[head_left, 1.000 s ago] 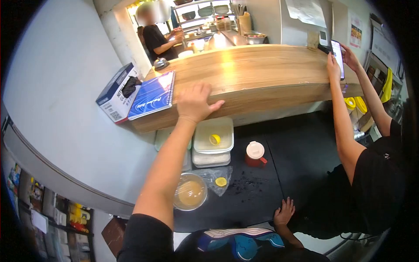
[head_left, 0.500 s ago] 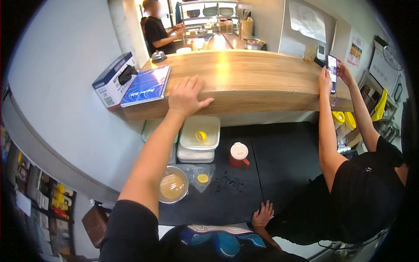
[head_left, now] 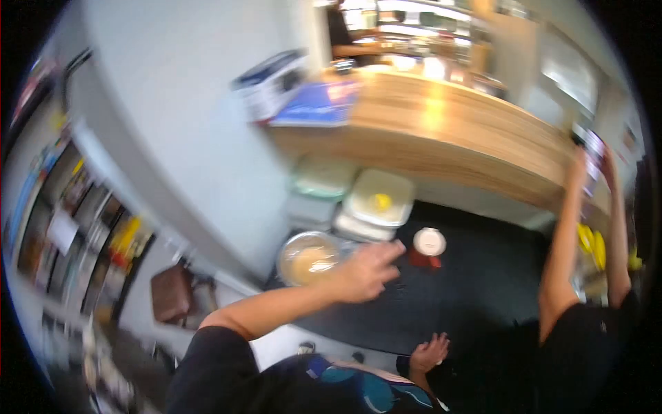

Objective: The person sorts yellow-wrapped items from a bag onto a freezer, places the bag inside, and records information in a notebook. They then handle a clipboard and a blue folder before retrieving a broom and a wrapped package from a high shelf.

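Note:
My left hand (head_left: pixel 376 271), blurred by motion, hovers over the black work surface (head_left: pixel 483 276) with its fingers apart and nothing seen in it. Just beyond its fingertips stands a red jug with a white lid (head_left: pixel 429 243). To its left is a metal bowl of pale brown contents (head_left: pixel 308 259). Lidded containers (head_left: pixel 379 196) are stacked behind, with a cut lemon (head_left: pixel 380 201) on the top lid. My right hand (head_left: pixel 429 354) rests at the front edge of the surface, fingers spread. The plastic bag by the bowl is mostly hidden by my left hand.
A wooden counter (head_left: pixel 441 121) runs across the back, bearing a blue notebook (head_left: pixel 314 105) and a glove box (head_left: pixel 272 86). On the right, another person's hands hold a phone (head_left: pixel 593 162). A person stands behind the counter. Shelves (head_left: pixel 83 234) and a brown stool (head_left: pixel 172 293) are at left.
My left hand has left the wooden counter's edge and come down over the black surface. The view has swung left, and my right hand stays at the front edge.

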Demonstrator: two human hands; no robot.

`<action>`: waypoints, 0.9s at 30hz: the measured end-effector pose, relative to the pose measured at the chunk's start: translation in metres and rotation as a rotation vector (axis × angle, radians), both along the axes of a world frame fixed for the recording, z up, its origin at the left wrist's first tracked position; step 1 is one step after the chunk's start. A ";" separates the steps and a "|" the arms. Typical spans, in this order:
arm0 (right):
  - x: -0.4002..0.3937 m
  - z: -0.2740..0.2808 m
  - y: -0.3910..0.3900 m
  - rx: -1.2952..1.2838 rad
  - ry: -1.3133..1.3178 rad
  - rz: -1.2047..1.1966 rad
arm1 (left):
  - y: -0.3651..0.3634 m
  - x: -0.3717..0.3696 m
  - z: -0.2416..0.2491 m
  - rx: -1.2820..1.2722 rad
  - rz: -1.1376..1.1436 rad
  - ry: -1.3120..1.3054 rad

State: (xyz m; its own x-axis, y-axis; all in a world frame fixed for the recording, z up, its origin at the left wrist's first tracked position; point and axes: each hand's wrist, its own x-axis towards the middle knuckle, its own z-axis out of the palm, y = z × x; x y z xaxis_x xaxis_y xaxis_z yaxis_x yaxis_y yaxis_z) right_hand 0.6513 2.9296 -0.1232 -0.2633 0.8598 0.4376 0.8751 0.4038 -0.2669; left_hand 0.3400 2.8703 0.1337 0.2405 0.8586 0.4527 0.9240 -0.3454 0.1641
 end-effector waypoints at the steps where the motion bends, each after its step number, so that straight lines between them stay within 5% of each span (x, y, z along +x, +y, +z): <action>1: 0.002 -0.006 0.002 0.089 -0.018 0.029 | -0.028 0.008 -0.019 -0.068 -0.009 -0.049; 3: 0.000 -0.003 -0.001 0.054 -0.021 0.031 | -0.088 0.022 -0.051 -0.168 0.066 -0.152; 5: -0.015 0.026 -0.006 -0.364 -0.302 -0.135 | -0.146 0.022 -0.073 -0.302 0.197 -0.256; 8: 0.023 -0.071 0.055 -0.141 -0.194 -0.058 | -0.203 0.015 -0.100 -0.540 0.337 -0.367; 12: 0.004 -0.045 0.045 -0.116 -0.242 0.036 | -0.290 -0.020 -0.091 -0.705 0.618 -0.303; 13: -0.006 -0.040 0.029 0.005 -0.120 0.488 | -0.311 -0.026 -0.086 -0.746 0.698 -0.293; 16: -0.075 -0.054 -0.011 0.020 0.140 1.215 | -0.370 -0.041 -0.092 -0.821 0.910 -0.313; 18: -0.148 0.034 -0.134 -0.095 0.249 1.292 | -0.413 -0.049 -0.108 -0.780 0.964 -0.380; 19: -0.172 0.024 -0.144 -0.213 0.201 1.454 | -0.434 -0.050 -0.112 -0.775 0.998 -0.410; 27: -0.316 0.040 -0.287 -0.765 -0.217 1.444 | -0.584 -0.053 -0.122 -0.745 1.310 -0.668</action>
State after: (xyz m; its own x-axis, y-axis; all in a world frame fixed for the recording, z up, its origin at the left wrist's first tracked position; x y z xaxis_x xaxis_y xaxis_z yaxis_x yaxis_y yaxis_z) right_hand 0.3352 2.6426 -0.0827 -0.9841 -0.1495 -0.0959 -0.0388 0.7080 -0.7051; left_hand 0.2875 2.2867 0.0113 -0.8347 0.3703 -0.4076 0.2076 0.8972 0.3899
